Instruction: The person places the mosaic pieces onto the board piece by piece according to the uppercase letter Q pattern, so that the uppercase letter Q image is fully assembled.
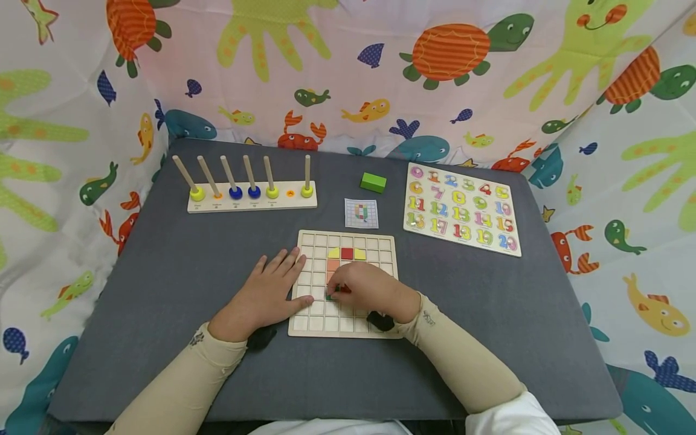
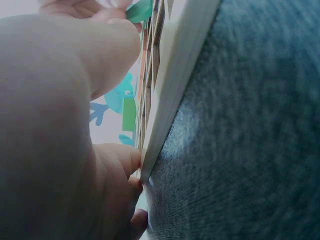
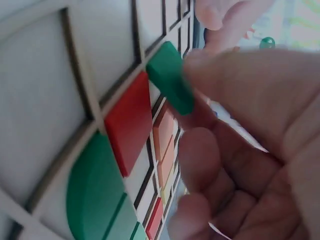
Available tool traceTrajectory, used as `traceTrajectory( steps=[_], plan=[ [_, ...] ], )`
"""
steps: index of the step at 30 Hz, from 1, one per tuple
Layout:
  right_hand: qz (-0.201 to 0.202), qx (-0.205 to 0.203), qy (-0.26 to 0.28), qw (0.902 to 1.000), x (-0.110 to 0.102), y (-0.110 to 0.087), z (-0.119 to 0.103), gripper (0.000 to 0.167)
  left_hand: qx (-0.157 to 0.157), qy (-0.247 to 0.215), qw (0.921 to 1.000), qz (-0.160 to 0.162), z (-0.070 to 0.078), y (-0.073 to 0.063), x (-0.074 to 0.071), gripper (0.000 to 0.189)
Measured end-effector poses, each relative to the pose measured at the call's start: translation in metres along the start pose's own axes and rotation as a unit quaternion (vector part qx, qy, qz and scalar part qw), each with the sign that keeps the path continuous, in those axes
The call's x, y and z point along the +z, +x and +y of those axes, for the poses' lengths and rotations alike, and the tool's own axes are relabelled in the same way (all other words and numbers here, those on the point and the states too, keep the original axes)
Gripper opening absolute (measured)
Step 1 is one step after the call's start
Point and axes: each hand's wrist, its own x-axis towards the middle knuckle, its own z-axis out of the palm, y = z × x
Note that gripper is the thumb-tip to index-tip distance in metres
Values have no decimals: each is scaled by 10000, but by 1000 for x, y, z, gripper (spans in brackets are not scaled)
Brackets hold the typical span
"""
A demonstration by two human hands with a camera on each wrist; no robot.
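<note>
A wooden grid board [image 1: 310,326] lies on the table. My left hand [image 1: 266,296] rests spread on its left edge, thumb and fingertips touching it. Over the middle of the grid, my right hand [image 1: 375,290] pinches a green tile [image 3: 170,77] between thumb and fingers. The tile is tilted at a cell beside a red tile [image 3: 131,127]. Past that red tile, a rounded green tile [image 3: 95,187] sits in the grid. In the head view, yellow tiles [image 1: 333,254] flank another red tile [image 1: 347,254], with orange tiles [image 1: 333,266] below. The right hand hides part of the pattern.
Behind the board lies a small pattern card [image 1: 361,214], with a green block [image 1: 373,182] beyond it. A number board [image 1: 462,208] is at the right. A peg stand [image 1: 252,202] with colored rings stands at the back left. Printed cloth [image 1: 348,72] surrounds the grey table [image 1: 163,290].
</note>
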Motion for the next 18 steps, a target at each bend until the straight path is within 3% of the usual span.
traceTrajectory(
  steps=[4, 10, 14, 18],
  plan=[
    [-380, 130, 377, 9985, -11, 4, 1, 10, 0, 3, 10000, -1, 1, -1, -1, 95],
    [-983, -309, -16, 9947, -21, 20, -2, 11, -31, 1, 10000, -2, 1, -2, -3, 95],
    [-1033, -454, -123, 9935, -17, 27, -4, 11, -2, 34, 10000, 17, 0, -2, -2, 95],
    [-866, -205, -184, 9959, -12, 25, -4, 13, 21, 52, 10000, 31, -1, -1, -1, 95]
  ],
)
